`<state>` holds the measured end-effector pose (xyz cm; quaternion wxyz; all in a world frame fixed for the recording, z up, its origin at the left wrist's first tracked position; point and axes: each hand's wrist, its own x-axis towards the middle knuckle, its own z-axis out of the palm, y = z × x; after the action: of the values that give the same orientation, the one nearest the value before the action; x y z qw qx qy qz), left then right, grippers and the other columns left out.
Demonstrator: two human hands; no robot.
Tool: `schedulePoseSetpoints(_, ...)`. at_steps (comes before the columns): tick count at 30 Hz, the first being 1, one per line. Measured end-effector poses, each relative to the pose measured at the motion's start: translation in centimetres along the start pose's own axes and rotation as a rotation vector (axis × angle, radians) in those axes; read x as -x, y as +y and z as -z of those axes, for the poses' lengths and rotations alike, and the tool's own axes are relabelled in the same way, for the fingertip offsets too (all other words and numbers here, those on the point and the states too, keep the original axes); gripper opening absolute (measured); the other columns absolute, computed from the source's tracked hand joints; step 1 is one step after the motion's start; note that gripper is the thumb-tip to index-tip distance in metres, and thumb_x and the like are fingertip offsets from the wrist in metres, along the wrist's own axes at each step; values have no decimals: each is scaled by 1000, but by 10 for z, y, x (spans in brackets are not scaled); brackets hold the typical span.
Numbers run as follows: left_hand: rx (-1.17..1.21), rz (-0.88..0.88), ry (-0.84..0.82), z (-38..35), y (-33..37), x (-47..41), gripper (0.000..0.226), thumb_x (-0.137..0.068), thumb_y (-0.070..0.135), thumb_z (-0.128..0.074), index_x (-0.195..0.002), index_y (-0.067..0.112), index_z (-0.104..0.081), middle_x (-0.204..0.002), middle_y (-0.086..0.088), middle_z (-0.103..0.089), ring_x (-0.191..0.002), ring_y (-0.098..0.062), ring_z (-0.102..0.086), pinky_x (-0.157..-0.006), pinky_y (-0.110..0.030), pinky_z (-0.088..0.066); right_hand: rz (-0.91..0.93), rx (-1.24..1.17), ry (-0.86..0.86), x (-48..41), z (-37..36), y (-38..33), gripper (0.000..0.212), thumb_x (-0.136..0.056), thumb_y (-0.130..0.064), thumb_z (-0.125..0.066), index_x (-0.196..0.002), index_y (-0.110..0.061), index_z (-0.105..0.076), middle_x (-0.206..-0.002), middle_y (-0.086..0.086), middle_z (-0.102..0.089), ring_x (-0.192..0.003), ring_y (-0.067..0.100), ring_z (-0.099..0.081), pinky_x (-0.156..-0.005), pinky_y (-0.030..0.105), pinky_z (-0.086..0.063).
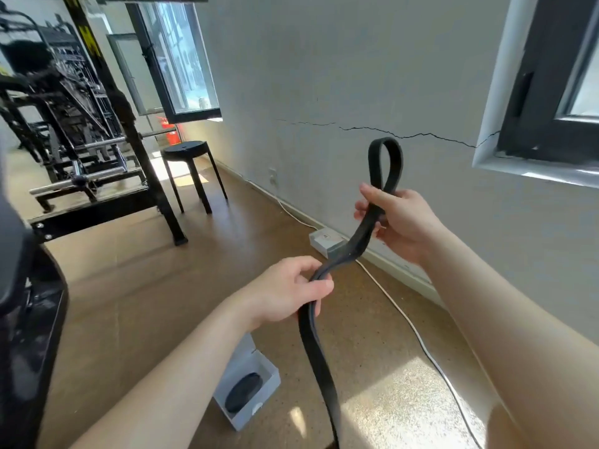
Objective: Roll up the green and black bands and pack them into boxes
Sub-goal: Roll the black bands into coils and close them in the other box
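A long black band (319,358) stretches between both hands in front of me. My right hand (400,220) grips it near one end, where the band curls into an upright loop above the fingers. My left hand (288,291) pinches the band lower down, and the rest hangs past the bottom edge of the view. On the floor below my left forearm lies an open grey box (259,380) with a rolled dark band (241,392) inside it. A closed white box (325,241) sits by the wall beyond my hands. No green band is visible.
A white cable (418,338) runs along the floor by the skirting board. A black stool (191,170) stands at the back, beside a black weight rack (97,150) at the left. A dark object (22,319) fills the left edge. Windows sit in the walls.
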<state>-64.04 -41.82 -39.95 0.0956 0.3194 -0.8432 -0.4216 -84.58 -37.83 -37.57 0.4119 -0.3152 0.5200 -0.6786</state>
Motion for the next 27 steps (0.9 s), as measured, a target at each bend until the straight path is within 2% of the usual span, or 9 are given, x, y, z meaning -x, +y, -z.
schedulePoseSetpoints(6, 413, -115, 347, 26, 49, -35, 27, -95, 26, -58, -111, 5, -57, -81, -9, -70, -71, -18, -69, -67, -37, -60, -397, 184, -497, -2, 19, 12, 105, -61, -88, -36, -130, -9, -47, -125, 15, -65, -116, 28, -62, -93, 43, -49)
schedulePoseSetpoints(8, 575, -89, 444, 33, 60, -53, 27, -96, 23, -57, -111, 0, -56, -78, -12, -67, -68, -20, -67, -66, -37, -60, -416, 401, -748, 4, 15, 20, 93, -71, -83, -32, -130, -14, -51, -128, 9, -65, -120, 22, -60, -98, 39, -45)
schedulePoseSetpoints(10, 642, -75, 512, 40, 67, -67, 23, -95, 21, -58, -107, 2, -54, -75, -13, -65, -62, -21, -66, -58, -34, -60, -338, 612, -805, 10, 10, 24, 53, -86, -56, -53, -125, -20, -55, -122, 1, -68, -117, 15, -61, -102, 41, -45)
schedulePoseSetpoints(12, 656, -66, 588, 49, 70, -79, 23, -94, 21, -61, -106, 3, -54, -78, -12, -65, -64, -20, -66, -60, -35, -61, -208, 728, -664, 9, 9, 26, 25, -90, -29, -64, -112, -18, -61, -107, 0, -74, -104, 14, -68, -97, 42, -51)
schedulePoseSetpoints(16, 632, -63, 559, 56, 59, -92, 30, -92, 40, -60, -107, 15, -59, -108, -6, -67, -98, -19, -67, -83, -41, -58, 28, 629, -394, 5, 10, 18, 12, -92, -19, -63, -98, -9, -63, -88, 7, -76, -85, 18, -74, -76, 32, -59)
schedulePoseSetpoints(19, 715, -101, 231, 15, 19, -83, 64, -86, 59, -55, -136, 21, -46, -139, -2, -53, -127, -17, -50, -111, -49, -34, 92, 306, -282, 1, 6, 6, 15, -94, -17, -61, -99, -3, -64, -86, 13, -75, -79, 21, -72, -62, 25, -54)
schedulePoseSetpoints(22, 755, -24, -282, -66, -27, -64, 88, -63, 74, -63, -134, 22, -53, -138, 1, -55, -131, -16, -47, -108, -45, -28, 62, 210, -174, -5, 2, 4, 19, -96, -17, -58, -99, 1, -61, -77, 11, -73, -64, 15, -70, -51, 17, -49)
schedulePoseSetpoints(24, 580, 96, -364, -114, -43, -53, 61, -67, 55, -76, -113, 17, -66, -127, -6, -62, -125, -23, -52, -100, -37, -38, 33, 247, -105, -7, 4, 7, 25, -96, -18, -59, -103, 6, -59, -78, 14, -73, -63, 17, -70, -53, 20, -48)
schedulePoseSetpoints(27, 390, 232, -199, -145, -58, -49, 9, -84, 15, -69, -91, 9, -67, -109, -15, -67, -108, -26, -61, -97, -41, -47, -1, 224, 77, -15, 16, 11, 32, -95, -18, -61, -111, 10, -56, -89, 19, -72, -63, 17, -70, -52, 19, -51)
